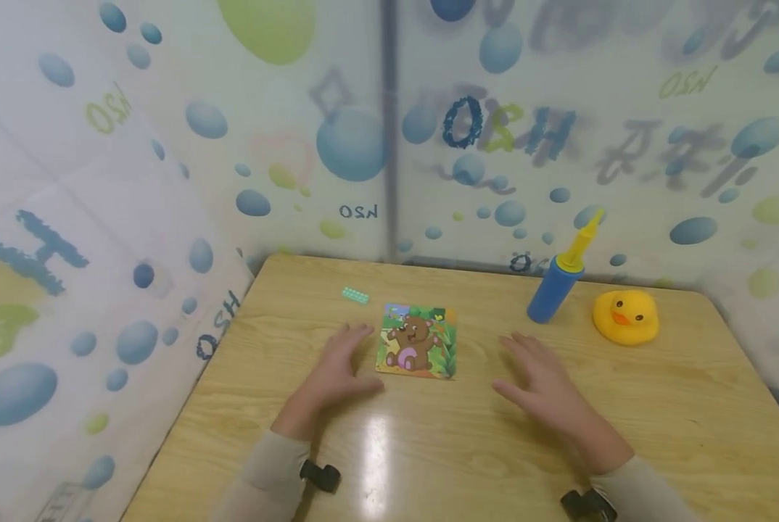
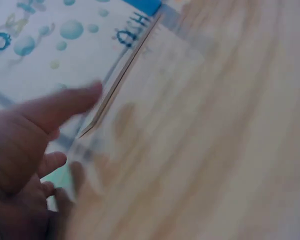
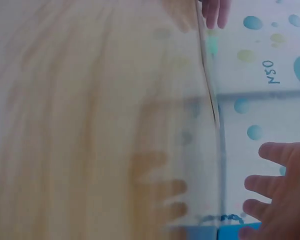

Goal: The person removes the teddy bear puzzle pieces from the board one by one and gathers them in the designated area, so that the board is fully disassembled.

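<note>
A square picture card (image 1: pixel 418 342) with a cartoon bear lies flat on the wooden table. My left hand (image 1: pixel 337 371) hovers just left of it, thumb and fingers spread, with nothing in its grasp; the left wrist view shows the thumb (image 2: pixel 65 107) held apart from the fingers. To the card's right is my right hand (image 1: pixel 546 388), its fingers also spread and holding nothing. In the right wrist view those fingers (image 3: pixel 270 185) stand separated. Beyond the left hand lies a small mint-green studded strip (image 1: pixel 355 295).
A blue pump (image 1: pixel 552 290) with a yellow nozzle stands tilted at the back right. Beside it sits a yellow rubber duck (image 1: pixel 626 317). Bubble-patterned walls (image 1: pixel 285 145) rise behind and to the left of the table (image 1: pixel 442 449).
</note>
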`<state>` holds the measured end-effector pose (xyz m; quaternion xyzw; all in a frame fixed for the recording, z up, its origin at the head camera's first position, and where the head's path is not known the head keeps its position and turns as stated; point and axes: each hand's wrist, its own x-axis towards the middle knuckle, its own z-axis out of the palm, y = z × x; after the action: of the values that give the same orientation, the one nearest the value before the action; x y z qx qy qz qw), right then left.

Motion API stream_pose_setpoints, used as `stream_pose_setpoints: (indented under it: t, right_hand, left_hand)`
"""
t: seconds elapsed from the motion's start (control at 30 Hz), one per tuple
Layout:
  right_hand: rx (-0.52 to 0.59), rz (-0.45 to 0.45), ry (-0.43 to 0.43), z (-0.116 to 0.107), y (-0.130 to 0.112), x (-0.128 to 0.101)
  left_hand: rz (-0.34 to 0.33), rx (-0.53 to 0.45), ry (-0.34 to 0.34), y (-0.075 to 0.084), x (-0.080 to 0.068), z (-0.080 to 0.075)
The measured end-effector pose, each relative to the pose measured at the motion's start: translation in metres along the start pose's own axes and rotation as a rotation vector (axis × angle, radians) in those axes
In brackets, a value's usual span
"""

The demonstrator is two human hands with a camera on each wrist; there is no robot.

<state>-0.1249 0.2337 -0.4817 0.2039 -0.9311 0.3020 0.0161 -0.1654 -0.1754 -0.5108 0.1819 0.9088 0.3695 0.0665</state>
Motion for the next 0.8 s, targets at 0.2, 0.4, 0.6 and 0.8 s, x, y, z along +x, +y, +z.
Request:
stream_pose_setpoints:
  t: [0.2, 0.4, 0.6, 0.8]
  right_hand:
    - [-0.074, -0.041, 0.062, 0.02, 0.002, 0.011]
    - [-0.079, -0.058, 0.082, 0.038, 0.007, 0.025]
    - [-0.095, -0.049, 0.088, 0.054, 0.011, 0.043]
    - [-0.073, -0.043, 0.116, 0.064, 0.008, 0.061]
  left_hand:
    - [0.04, 0.071, 0.039, 0.0, -0.001, 0.01]
    - [0.067, 0.119, 0.036, 0.001, 0.0, 0.014]
    - [0.056, 0.134, 0.048, 0.001, -0.001, 0.017]
    - [0.065, 0.163, 0.059, -0.003, -0.001, 0.016]
